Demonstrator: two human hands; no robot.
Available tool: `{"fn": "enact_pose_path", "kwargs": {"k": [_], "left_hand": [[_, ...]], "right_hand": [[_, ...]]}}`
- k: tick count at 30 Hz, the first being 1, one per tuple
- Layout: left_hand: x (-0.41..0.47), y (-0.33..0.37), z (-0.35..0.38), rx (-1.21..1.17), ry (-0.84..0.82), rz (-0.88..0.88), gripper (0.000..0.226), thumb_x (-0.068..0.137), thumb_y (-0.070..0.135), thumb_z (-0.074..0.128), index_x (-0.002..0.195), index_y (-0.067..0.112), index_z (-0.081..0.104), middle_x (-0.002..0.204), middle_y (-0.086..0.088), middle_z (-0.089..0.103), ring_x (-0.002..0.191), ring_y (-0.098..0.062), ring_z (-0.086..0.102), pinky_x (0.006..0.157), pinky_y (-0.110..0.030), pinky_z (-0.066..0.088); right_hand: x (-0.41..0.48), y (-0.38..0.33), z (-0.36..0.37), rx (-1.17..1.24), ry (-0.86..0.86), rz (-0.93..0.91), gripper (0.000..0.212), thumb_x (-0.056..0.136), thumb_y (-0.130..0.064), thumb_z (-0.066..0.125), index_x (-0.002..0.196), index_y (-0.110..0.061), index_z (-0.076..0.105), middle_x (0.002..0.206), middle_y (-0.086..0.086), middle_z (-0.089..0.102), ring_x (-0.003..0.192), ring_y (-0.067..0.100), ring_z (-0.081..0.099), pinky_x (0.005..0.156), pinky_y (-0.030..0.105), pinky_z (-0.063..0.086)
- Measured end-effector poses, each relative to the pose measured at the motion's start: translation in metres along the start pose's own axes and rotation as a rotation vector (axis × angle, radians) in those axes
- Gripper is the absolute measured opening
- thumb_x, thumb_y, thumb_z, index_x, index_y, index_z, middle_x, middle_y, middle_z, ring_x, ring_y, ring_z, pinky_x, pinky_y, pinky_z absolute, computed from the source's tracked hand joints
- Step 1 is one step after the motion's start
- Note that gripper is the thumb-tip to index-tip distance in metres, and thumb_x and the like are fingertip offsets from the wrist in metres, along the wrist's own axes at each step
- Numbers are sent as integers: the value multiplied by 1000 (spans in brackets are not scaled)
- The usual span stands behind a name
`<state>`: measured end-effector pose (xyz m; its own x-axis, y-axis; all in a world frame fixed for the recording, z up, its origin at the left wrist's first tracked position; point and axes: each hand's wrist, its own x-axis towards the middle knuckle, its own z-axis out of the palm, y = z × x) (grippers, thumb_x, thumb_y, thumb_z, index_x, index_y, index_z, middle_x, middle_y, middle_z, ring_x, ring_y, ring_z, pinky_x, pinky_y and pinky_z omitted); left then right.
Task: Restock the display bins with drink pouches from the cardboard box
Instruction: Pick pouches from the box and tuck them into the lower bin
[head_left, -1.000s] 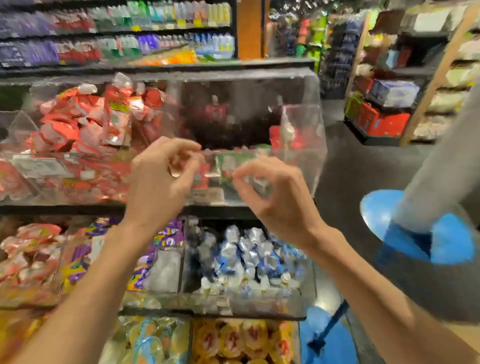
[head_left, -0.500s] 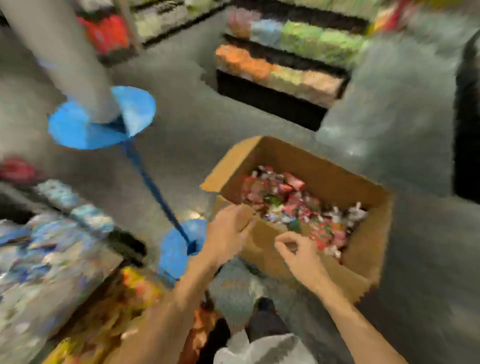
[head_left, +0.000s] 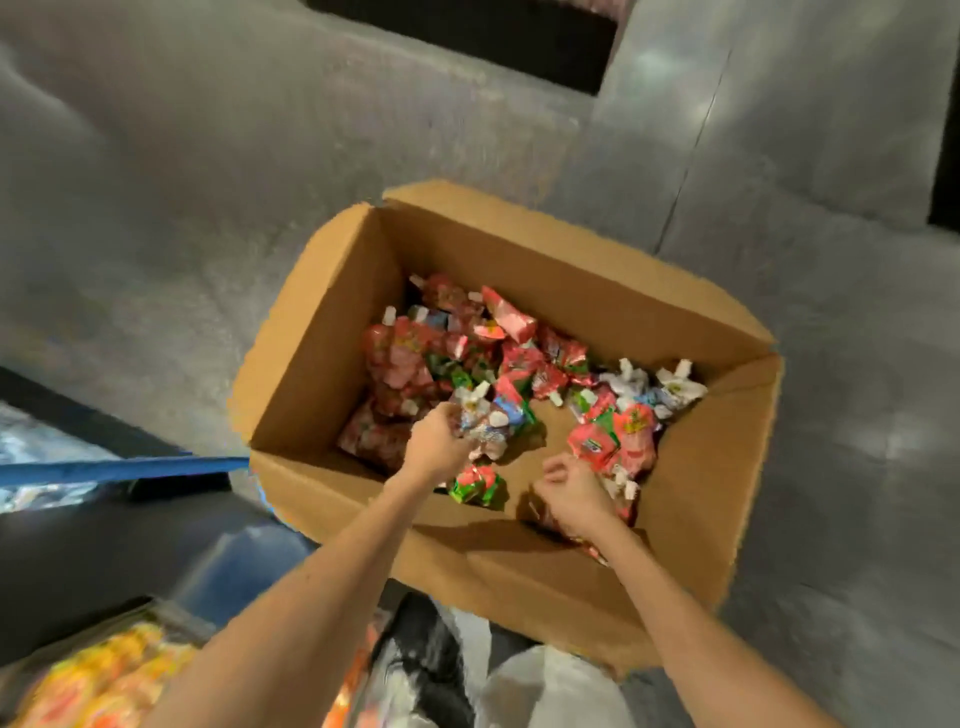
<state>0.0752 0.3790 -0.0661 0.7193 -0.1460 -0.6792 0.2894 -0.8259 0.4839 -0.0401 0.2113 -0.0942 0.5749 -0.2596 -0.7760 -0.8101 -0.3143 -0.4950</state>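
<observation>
You have one view, from the camera on your head, facing steeply down and slightly forward along both forearms. It is near: the grip of your left hand (head_left: 436, 441) on drink pouches (head_left: 480, 421) sits just below centre, the cardboard box (head_left: 519, 561) spread around it, your right hand (head_left: 571, 493) just right of it.

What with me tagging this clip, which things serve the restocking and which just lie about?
Job: box; pouches; left hand, gripping pouches; right hand, among them.
Lying about: blue pole; orange packs; floor.
</observation>
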Motion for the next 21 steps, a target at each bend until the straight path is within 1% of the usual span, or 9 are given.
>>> {"fn": "enact_pose_path", "kwargs": {"k": [5,8,11,13,15,16,18,20,21], "left_hand": [[60,-16,36,-69,-47,-203,87,77,27,84,148,10,37,138,-6,55,126,-26,54,100,-35,46],[83,-30,59,-104,-65,-285,105,67,30,90,150,10,28,141,-12,47,131,-31,49,106,-45,43],[93,-40,72,71,3,-340,89,76,33,85,142,4,32,137,-17,46,128,-35,48,102,-43,44],[101,-43,72,112,7,-407,70,77,38,84,125,5,44,125,-13,56,119,-32,56,90,-39,47],[109,-46,69,123,-35,-422,62,73,47,85,111,10,52,109,-6,62,107,-29,62,80,-37,49],[112,-48,68,172,-77,-384,62,70,53,84,108,13,57,105,-4,65,102,-27,64,76,-37,51],[112,-48,69,258,-172,-252,53,66,60,84,94,19,65,93,-1,68,92,-24,67,66,-33,50],[104,-46,77,172,-237,-167,47,64,54,88,75,20,57,77,2,61,77,-23,63,55,-24,39],[100,-43,81,84,-261,-170,49,64,48,90,77,19,52,75,4,56,71,-19,57,52,-21,35]], "right_hand": [[72,-10,22,95,-82,132,46,86,-20,74,126,-18,52,112,0,56,106,24,60,89,34,49],[105,-8,37,197,-91,235,42,84,-14,75,121,-16,55,119,2,60,108,25,62,97,42,51],[127,-4,51,253,-86,290,39,83,-12,76,116,-1,59,122,21,63,110,34,63,96,49,52],[135,-1,58,318,-91,321,42,83,-15,77,118,-6,56,121,13,64,109,28,64,91,42,55],[140,0,63,396,-114,339,28,87,-21,74,109,-13,58,109,5,67,100,22,65,86,41,58],[141,1,63,401,-119,325,24,88,-27,72,105,-17,58,105,4,67,96,22,66,86,44,58],[142,7,59,308,-141,273,35,87,-41,71,109,-16,58,110,6,68,102,26,67,89,46,58],[139,12,51,223,-194,248,48,90,-45,67,118,-7,60,117,13,67,108,28,65,88,46,58],[138,14,48,208,-221,252,49,93,-45,63,119,-3,60,117,15,66,107,28,65,84,44,60]]}}
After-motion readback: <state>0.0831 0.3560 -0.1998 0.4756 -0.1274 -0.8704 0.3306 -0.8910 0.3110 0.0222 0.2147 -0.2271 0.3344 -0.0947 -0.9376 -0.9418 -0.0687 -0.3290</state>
